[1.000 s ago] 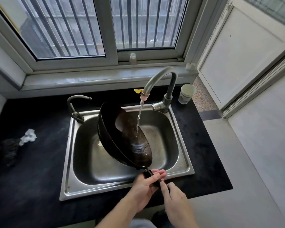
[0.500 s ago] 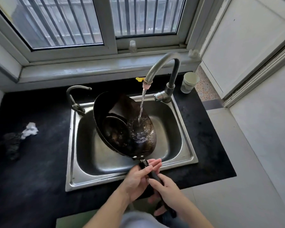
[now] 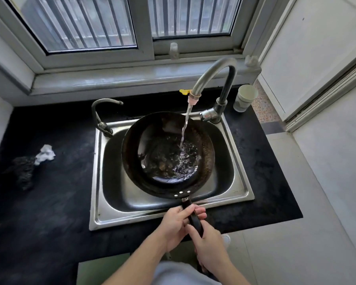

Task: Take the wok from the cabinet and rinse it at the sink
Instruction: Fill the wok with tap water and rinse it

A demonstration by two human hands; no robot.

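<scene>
Black countertop [image 3: 49, 202] below the barred window. Steel sink [image 3: 240, 194] set into it, nearer the right edge.

Wok [image 3: 132, 153]: dark, inside the sink outline, mouth facing up, filling most of the basin. Whether it rests on the basin floor or hangs above it cannot be told. Water pooled and churning in the bottom right of the bowl.

Tall faucet [image 3: 214, 68] at the sink's back right corner, running; stream [image 3: 185, 124] lands inside the wok. Smaller faucet [image 3: 97, 112] at the back left corner, dry.

Wok handle [image 3: 195, 221] crosses the sink's front rim. Left hand [image 3: 177, 225] is wrapped round it close to the wok; right hand [image 3: 210, 245] clasps it just behind, touching the left.

Cup [image 3: 245, 97] at the countertop's back right corner, upright. Crumpled white paper [image 3: 45, 154] touching a dark scourer [image 3: 23, 173] near the left edge.
</scene>
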